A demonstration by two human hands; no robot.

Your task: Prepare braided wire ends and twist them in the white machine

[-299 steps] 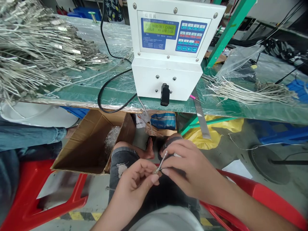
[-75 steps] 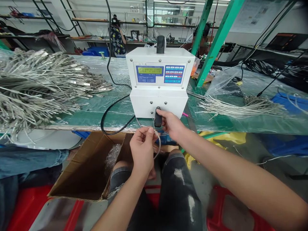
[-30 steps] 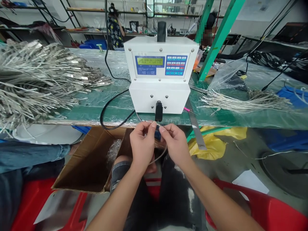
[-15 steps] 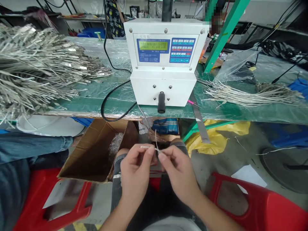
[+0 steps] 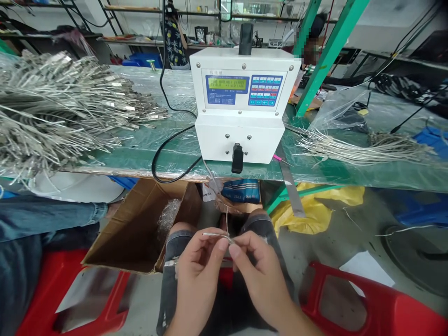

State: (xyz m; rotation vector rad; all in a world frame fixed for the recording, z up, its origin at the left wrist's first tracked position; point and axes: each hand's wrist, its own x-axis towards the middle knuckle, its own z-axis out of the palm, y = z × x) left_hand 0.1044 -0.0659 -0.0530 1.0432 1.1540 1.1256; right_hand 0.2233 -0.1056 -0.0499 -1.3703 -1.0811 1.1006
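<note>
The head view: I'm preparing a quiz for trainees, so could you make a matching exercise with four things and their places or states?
1. Thin cable
2. White machine
3. Cardboard box
4. Metal strip

A. Open, clear plastic inside
B. Jutting past the green bench's front edge
C. Held between left hand and right hand
D. Standing on the bench top

Pairs: 1-C, 2-D, 3-A, 4-B

Thin pale cable (image 5: 214, 234), partly upright, between left hand (image 5: 200, 269) and right hand (image 5: 258, 270).
</note>
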